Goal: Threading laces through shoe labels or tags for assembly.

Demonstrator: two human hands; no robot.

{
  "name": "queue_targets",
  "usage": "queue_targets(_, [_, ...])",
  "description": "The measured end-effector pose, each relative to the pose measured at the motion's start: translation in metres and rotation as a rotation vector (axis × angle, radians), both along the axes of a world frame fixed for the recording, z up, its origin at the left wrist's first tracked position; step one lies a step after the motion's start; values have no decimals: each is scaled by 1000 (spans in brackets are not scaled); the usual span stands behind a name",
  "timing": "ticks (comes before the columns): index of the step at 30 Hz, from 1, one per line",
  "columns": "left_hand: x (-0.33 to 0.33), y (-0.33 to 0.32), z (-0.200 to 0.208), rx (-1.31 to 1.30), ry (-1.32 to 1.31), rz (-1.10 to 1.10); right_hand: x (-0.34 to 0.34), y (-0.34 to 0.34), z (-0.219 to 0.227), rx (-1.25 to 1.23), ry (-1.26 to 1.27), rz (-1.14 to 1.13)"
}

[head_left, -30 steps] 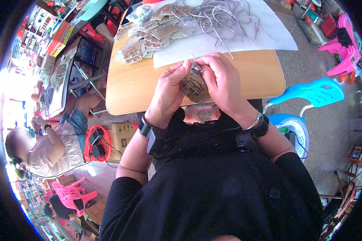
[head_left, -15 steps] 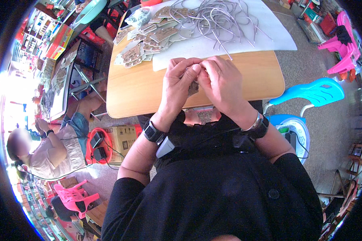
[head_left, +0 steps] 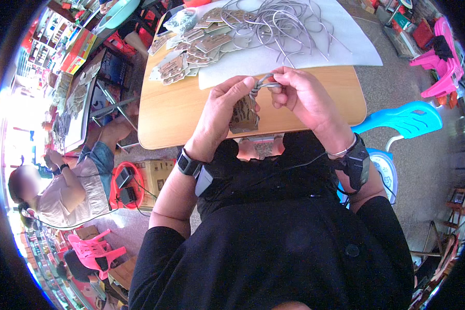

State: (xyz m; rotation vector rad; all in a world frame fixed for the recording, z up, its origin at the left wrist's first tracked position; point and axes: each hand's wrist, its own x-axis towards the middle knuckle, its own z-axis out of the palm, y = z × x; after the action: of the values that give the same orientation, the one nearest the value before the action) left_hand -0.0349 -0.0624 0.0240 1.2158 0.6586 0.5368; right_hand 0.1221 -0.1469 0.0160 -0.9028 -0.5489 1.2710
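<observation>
My left hand (head_left: 221, 109) is closed on a brown printed cardboard piece (head_left: 244, 117), held above the table's near edge. A grey cord (head_left: 265, 82) is gathered at the top of this piece, beside my left thumb. With thumb and fingertips, my right hand (head_left: 309, 97) pinches a loop of the cord just to the right. Beyond my hands, a heap of loose grey cords (head_left: 284, 26) lies on a white sheet (head_left: 346, 44). Flat cardboard pieces (head_left: 206, 44) are piled left of the cords, with a clear plastic bag (head_left: 182, 21) behind them.
The wooden table (head_left: 165, 124) has rounded corners. A blue chair (head_left: 405, 120) stands at the right, a pink chair (head_left: 442, 62) farther off. At the left, a seated co-worker (head_left: 70, 188) is near a red tub (head_left: 128, 199) and a cardboard box (head_left: 157, 173).
My hands were close together over the piece; now my right hand has moved right, drawing out a cord loop. The cardboard piece shows more fully below my left hand.
</observation>
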Motion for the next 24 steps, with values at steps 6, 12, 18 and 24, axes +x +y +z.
queue_targets(6, [-7, 6, 4, -48, 115, -107, 17, 0, 11, 42, -317, 234])
queue_targets(12, [-6, 7, 6, -5, 73, -101, 9, 4, 20, -38, 20, 174])
queue_targets(18, [-9, 11, 0, -5, 77, -139, 27, 10, 18, -42, -290, 246])
queue_targets(24, [-7, 15, -13, -180, 11, -132, 38, 24, 5, 214, -1386, -351])
